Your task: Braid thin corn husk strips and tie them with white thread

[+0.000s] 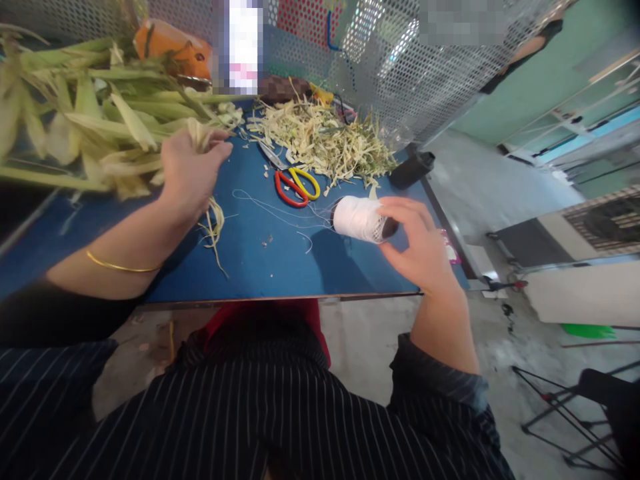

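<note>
Right hand (417,250) fingers curl around thread spool (361,219); left hand (190,175), palm down, seemingly grips husk strips (213,227).

White thread spool (359,219) on my blue table (260,267). Beyond it, red-and-yellow scissors (295,185). Pale green husks (100,113), my sleeves (440,393) dark pinstriped.

A white thread spool (361,219) lies on its side near the desk's right edge; pale husk strips (213,223) trail leftward.
</note>
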Motion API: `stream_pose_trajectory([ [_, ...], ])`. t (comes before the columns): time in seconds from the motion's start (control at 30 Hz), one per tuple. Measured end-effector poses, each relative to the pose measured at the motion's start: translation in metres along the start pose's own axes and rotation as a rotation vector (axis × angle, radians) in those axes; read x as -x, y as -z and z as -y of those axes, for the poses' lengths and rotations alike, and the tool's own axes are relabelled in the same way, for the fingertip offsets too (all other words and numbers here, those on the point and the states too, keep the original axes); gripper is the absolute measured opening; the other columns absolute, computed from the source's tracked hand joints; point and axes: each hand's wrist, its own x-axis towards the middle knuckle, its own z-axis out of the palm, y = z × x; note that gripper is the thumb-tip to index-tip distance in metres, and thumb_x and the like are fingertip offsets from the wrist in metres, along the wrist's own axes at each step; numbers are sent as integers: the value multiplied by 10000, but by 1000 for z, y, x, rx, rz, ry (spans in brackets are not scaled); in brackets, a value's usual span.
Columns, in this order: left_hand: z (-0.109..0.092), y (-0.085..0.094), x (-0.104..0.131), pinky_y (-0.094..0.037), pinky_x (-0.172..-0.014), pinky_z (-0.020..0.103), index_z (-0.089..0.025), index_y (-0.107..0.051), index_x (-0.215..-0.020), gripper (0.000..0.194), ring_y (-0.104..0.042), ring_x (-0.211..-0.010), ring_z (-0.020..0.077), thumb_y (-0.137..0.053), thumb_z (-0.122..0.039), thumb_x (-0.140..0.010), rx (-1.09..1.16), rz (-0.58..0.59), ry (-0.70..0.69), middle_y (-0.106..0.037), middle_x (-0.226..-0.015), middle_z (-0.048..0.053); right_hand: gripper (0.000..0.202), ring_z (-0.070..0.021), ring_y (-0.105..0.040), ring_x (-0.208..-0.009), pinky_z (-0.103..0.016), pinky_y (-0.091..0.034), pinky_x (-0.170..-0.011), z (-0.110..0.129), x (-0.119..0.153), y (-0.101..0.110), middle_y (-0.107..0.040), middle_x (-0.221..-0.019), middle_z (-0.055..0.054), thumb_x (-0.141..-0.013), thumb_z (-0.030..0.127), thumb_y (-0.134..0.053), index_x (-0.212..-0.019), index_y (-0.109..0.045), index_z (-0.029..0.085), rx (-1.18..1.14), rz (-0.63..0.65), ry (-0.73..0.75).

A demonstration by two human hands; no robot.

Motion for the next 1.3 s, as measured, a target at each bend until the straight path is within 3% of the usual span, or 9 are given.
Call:
stream_pose_trajectory([
  [0.03,-1,-1,4,-401,-714,259,-142,-670,-884,153,-504,-767,90,-717,-135,-738,28,-38,-135,-626,-828,-10,631,-305,-533,-1266,-563,-483,-1040,3,0,-1,-551,-1327,-77,-759,32,-607,-1297,-474,335,-3,-9,12],
  [0.1,-4,-5,15,-430,-753,284,-161,-699,-794,66,-539,-765,108,-725,-202,-751,8,61,-244,-649,-786,-8,651,-302,-537,-1264,-560,-496,-1030,9,-1,-2,-552,-1328,-74,-762,22,-598,-1311,-461,345,-10,-23,41],
  [0.33,-7,-19,50,-424,-606,280,-159,-755,-788,161,-571,-648,129,-763,-296,-704,-78,546,-136,-701,-732,39,711,-287,-539,-1271,-538,-513,-1036,36,-12,-16,-549,-1333,-78,-781,-4,-562,-1368,-409,365,-40,-25,182],
  [0.43,-1,-20,48,-444,-630,270,-153,-764,-781,186,-589,-666,135,-788,-302,-673,-66,632,-72,-723,-750,47,711,-284,-538,-1277,-544,-511,-1039,46,-19,-22,-554,-1324,-68,-798,-8,-533,-1377,-394,381,-52,-5,216],
  [0.57,-3,-19,46,-443,-626,260,-154,-741,-661,52,-565,-616,116,-780,-185,-646,-24,646,103,-698,-671,25,696,-279,-538,-1279,-535,-509,-1047,52,-26,-24,-550,-1325,-77,-806,-15,-508,-1378,-396,366,-57,18,253],
  [0.67,-7,-18,46,-429,-605,253,-162,-705,-588,95,-522,-562,98,-745,-121,-664,26,677,194,-650,-592,4,700,-277,-537,-1283,-537,-508,-1046,53,-27,-23,-552,-1330,-69,-805,-12,-504,-1375,-390,377,-61,31,250],
  [0.93,-7,-16,41,-410,-613,241,-165,-675,-617,128,-521,-600,101,-683,-121,-736,62,778,46,-634,-651,17,675,-265,-543,-1272,-513,-503,-1043,46,-20,-17,-556,-1329,-78,-783,-8,-544,-1346,-424,345,-100,23,224],
  [1.17,-7,-9,34,-149,-414,215,-158,-627,-735,126,-224,-410,45,-610,-201,-853,161,772,187,-307,-484,-68,634,-280,-567,-1240,-512,-532,-988,38,-13,-14,-573,-1309,-97,-776,-3,-539,-1327,-452,299,-73,6,224],
  [1.3,-8,-6,25,-94,-379,212,-159,-575,-703,150,-182,-377,29,-606,-170,-849,288,704,295,-330,-496,-62,626,-290,-546,-1261,-518,-516,-1016,28,-9,-9,-561,-1316,-122,-779,-22,-523,-1327,-455,270,7,35,215],
])
